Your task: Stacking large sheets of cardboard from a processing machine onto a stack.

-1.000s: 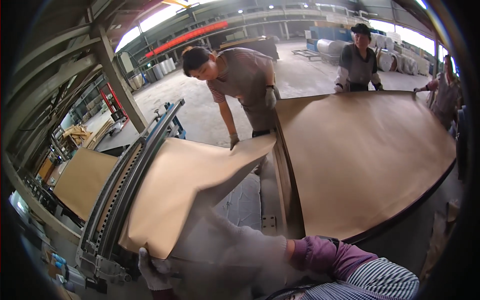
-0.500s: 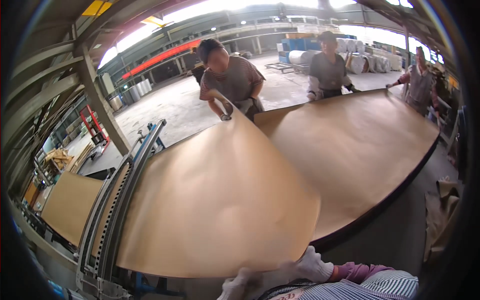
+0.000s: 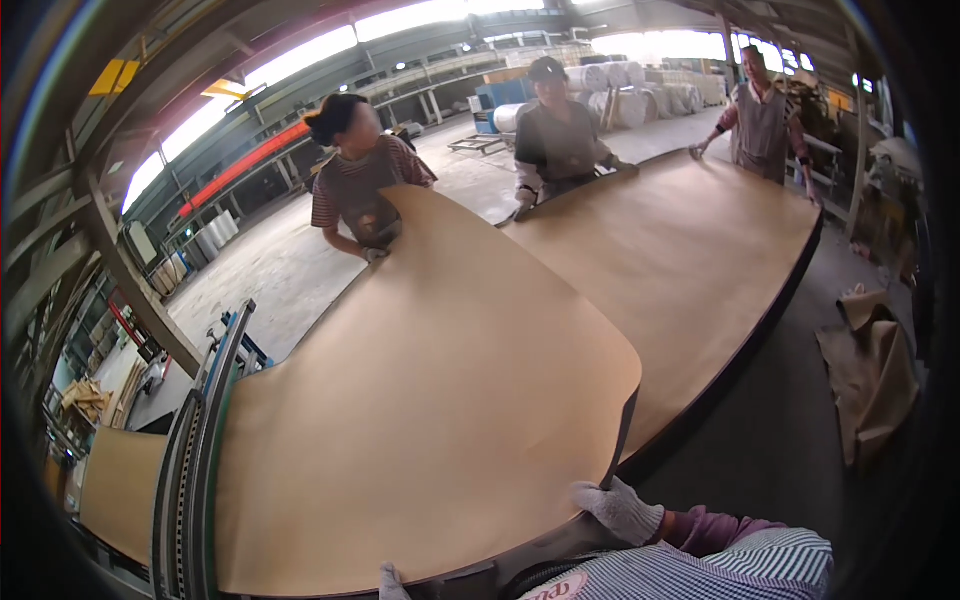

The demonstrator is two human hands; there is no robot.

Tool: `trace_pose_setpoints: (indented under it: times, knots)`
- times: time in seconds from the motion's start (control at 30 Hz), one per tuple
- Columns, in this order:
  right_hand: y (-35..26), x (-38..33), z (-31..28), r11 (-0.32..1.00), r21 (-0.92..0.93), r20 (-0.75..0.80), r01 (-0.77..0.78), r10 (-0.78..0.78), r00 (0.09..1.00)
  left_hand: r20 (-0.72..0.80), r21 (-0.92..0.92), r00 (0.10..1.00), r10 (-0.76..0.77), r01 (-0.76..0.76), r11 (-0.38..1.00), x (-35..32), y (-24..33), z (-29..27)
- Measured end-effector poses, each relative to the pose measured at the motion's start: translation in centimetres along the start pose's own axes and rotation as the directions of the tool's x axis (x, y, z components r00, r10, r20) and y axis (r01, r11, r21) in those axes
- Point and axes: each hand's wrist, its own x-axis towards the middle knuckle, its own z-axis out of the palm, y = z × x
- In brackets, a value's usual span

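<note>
A large thin brown sheet (image 3: 430, 390) is lifted flat between me and a co-worker across from me. My right hand (image 3: 618, 508), in a white glove, grips the sheet's near right corner. At the bottom edge, only a bit of my left hand (image 3: 392, 583), gloved too, shows under the sheet's near edge; its grip is hidden. The co-worker's hand (image 3: 375, 254) holds the far edge. Beside this sheet on the right, a stack of brown sheets (image 3: 690, 250) lies flat.
Two more people (image 3: 556, 140) stand at the far side of the stack, hands on a sheet's edge. A roller conveyor frame (image 3: 195, 450) runs along the left. Crumpled brown scraps (image 3: 875, 375) lie on the floor at right. Big rolls stand in the background.
The sheet has risen off the conveyor and spread flatter, moving right toward the stack. The co-worker has straightened up. My right hand has shifted to the sheet's right corner.
</note>
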Motion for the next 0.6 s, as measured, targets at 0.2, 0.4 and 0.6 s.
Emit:
trace_pose_setpoints:
  times: [0.2, 0.4, 0.6]
  knots:
    - [-2.5, 0.1, -6.2, 0.961, 0.231, 0.109, -0.153, 0.13, 0.985, -0.129, 0.211, 0.99, 0.051, -0.023, 0.977, 0.4, -4.4, 3.2]
    - [1.1, 1.3, -8.0, 0.904, 0.28, 0.191, -0.324, 0.278, 0.941, 0.02, 0.261, 0.994, -0.104, 0.096, 0.96, 0.8, -8.8, 6.8]
    - [2.3, 2.1, -3.0, 0.809, 0.28, 0.536, -0.518, 0.316, 0.783, -0.029, 0.336, 0.99, -0.138, 0.14, 0.931, 2.6, -15.0, 8.7]
